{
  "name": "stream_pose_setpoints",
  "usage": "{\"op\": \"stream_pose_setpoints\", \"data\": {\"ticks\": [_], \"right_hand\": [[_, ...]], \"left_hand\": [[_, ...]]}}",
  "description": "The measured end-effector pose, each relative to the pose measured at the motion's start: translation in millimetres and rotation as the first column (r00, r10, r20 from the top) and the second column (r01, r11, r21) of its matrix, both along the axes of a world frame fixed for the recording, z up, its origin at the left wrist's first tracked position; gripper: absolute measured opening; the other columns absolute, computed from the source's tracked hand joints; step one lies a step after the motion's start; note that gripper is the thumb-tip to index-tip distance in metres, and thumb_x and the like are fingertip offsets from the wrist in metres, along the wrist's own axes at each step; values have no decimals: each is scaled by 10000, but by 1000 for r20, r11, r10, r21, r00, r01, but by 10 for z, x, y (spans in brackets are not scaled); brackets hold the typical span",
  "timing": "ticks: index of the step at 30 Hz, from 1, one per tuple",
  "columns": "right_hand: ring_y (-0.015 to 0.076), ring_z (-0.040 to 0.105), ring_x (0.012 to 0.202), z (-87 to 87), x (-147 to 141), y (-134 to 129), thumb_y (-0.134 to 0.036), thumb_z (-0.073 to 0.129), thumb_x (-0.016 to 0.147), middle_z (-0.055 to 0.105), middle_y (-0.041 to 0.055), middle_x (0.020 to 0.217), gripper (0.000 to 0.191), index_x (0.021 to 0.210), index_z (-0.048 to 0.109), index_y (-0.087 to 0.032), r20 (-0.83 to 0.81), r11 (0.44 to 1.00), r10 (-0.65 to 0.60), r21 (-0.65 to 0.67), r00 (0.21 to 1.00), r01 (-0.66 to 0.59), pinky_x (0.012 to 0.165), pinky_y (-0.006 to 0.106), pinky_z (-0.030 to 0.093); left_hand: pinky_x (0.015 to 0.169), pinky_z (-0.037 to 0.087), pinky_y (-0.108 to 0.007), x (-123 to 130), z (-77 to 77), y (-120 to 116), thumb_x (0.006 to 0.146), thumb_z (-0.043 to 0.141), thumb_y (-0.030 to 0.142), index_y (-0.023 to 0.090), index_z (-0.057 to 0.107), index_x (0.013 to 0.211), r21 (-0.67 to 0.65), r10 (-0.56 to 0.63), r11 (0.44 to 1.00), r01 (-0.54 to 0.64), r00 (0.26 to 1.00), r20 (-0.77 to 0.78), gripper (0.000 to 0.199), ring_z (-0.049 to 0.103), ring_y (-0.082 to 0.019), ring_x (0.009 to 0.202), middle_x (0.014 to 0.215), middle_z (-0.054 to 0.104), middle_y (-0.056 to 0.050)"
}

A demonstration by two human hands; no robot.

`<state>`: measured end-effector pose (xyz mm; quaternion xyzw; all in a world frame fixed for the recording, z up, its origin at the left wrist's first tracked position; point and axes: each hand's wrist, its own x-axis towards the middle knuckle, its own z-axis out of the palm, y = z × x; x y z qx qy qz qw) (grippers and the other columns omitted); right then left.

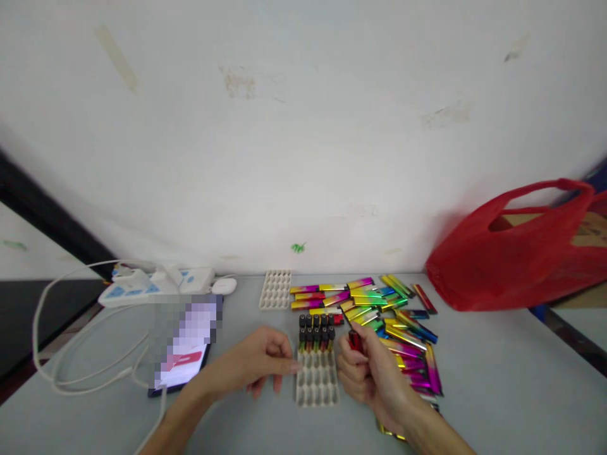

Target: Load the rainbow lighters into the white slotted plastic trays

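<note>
My right hand [363, 366] is closed around a dark red lighter [355, 340], just right of a pale moulded tray [317, 397]. A thin dark part sticks up above the fist. My left hand [270, 360] hovers at the tray's left edge with loosely bent fingers apart and nothing visible in them. Black-topped lighters [317, 332] stand upright in the tray's far rows, while its nearer pockets are bare. Behind and to the right lies a loose spread of shiny metallic lighters [363, 300] in yellow, magenta, green and blue. My right hand hides part of that spread.
A second pale tray [275, 289] lies near the wall. At left are a phone [190, 347] with a blurred screen, a white power strip [156, 287], looped white cables [90, 392] and a small white plug piece [224, 286]. A red plastic bag [516, 253] stands at right.
</note>
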<state>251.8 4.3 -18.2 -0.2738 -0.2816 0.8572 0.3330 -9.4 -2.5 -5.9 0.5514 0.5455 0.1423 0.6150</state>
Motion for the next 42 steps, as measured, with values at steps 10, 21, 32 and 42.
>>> {"op": "stream_pose_setpoints", "data": {"ticks": [10,21,32,42], "right_hand": [[56,136,428,54,-34,-94,-752,734,851,253,-124,503,649,626,385,-254,58,996,17,83,998,-22,418,244,84],[56,121,423,73,-58,-96,-769,728,835,234,-126,499,666,616,364,-255,62,997,10,81,998,-15,416,243,82],[64,107,431,74,-49,-77,-762,704,885,209,-126,497,675,605,353,-258,32,995,23,96,999,-26,424,259,69],[65,123,428,50,-41,-79,-736,695,884,222,-123,489,649,599,358,-259,43,995,18,100,999,-23,426,261,89]], "left_hand": [[457,433,-261,-28,-43,144,977,419,670,240,522,806,298,335,898,-322,942,10,474,608,-172,526,663,650,1],[603,337,-313,252,-152,65,1070,376,637,243,489,660,561,345,815,-144,899,-270,580,564,-206,550,537,528,24],[656,371,-298,258,-162,46,1014,505,451,227,694,1049,570,352,808,-151,899,-260,295,668,-239,667,710,731,4],[653,375,-286,245,-163,68,1010,518,469,226,691,912,550,330,823,-145,910,-253,315,666,-234,669,711,737,-6]]}}
